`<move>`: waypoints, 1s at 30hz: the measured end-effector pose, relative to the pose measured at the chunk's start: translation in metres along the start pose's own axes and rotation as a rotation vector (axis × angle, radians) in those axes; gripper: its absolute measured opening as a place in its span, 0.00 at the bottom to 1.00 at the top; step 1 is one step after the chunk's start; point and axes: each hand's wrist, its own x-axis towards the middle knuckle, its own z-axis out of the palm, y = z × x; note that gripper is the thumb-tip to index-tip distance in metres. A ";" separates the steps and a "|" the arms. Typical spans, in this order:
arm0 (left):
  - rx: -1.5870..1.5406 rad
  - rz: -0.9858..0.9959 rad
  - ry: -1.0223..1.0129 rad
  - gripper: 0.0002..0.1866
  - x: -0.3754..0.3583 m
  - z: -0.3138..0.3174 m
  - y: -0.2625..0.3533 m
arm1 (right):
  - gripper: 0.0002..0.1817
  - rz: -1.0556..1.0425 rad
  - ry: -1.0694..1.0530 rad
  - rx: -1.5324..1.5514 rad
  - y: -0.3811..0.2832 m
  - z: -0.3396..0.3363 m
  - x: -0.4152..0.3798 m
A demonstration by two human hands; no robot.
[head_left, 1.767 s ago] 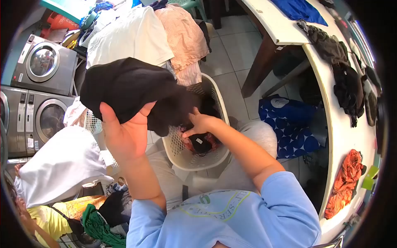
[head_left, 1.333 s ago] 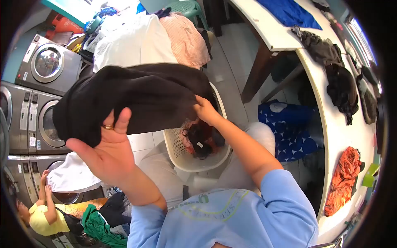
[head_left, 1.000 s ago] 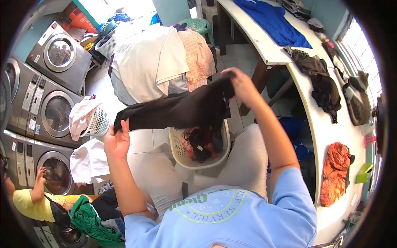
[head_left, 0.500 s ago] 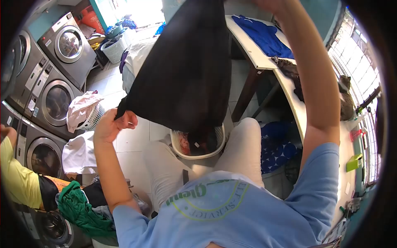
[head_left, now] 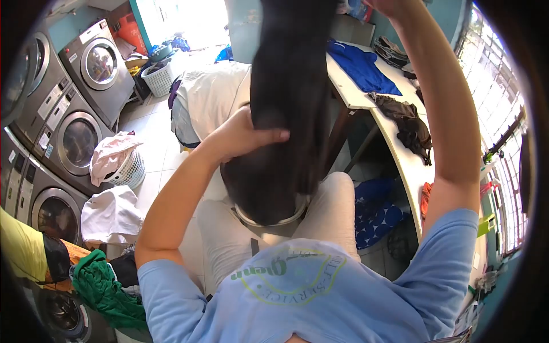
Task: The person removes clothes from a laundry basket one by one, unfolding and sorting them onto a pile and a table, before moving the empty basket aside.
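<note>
A long black garment (head_left: 291,86) hangs in front of me, bunched narrower at the top and running out of view there. My left hand (head_left: 249,134) is closed around its left side, thumb across the front and fingers behind the cloth. High at the top edge, my right hand (head_left: 392,7) is raised, its fingers cut off by the frame; the garment hangs from up there. The garment's lower end overlaps a white basket (head_left: 300,212) between my knees and hides most of what lies in it.
Front-loading machines (head_left: 80,137) line the left, with a white basket of laundry (head_left: 128,170) before them. A person in a yellow sleeve (head_left: 23,246) stands at left, near a green cloth (head_left: 106,288). At right, a white table (head_left: 357,94) bears a blue garment (head_left: 366,66) and dark clothes (head_left: 409,123).
The black garment has gone from spread wide to a narrow hanging length. My left hand has moved up and right from its lower corner to its side. The cat on the right table is hidden now.
</note>
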 end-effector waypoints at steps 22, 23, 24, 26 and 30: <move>0.767 0.049 0.966 0.18 0.013 -0.228 0.114 | 0.15 0.446 -0.179 -1.282 -0.009 -0.094 -0.060; 0.809 0.100 1.024 0.20 0.013 -0.232 0.126 | 0.15 0.447 -0.176 -1.281 -0.008 -0.091 -0.059; 0.851 0.151 1.082 0.21 0.013 -0.235 0.138 | 0.15 0.378 -0.155 -1.434 -0.005 -0.088 -0.058; 0.924 0.263 1.152 0.23 0.018 -0.273 0.153 | 0.15 0.308 -0.133 -1.585 -0.006 -0.077 -0.055; 0.880 0.607 1.229 0.26 -0.001 -0.276 0.190 | 0.11 -0.011 0.506 -1.491 -0.021 -0.076 -0.040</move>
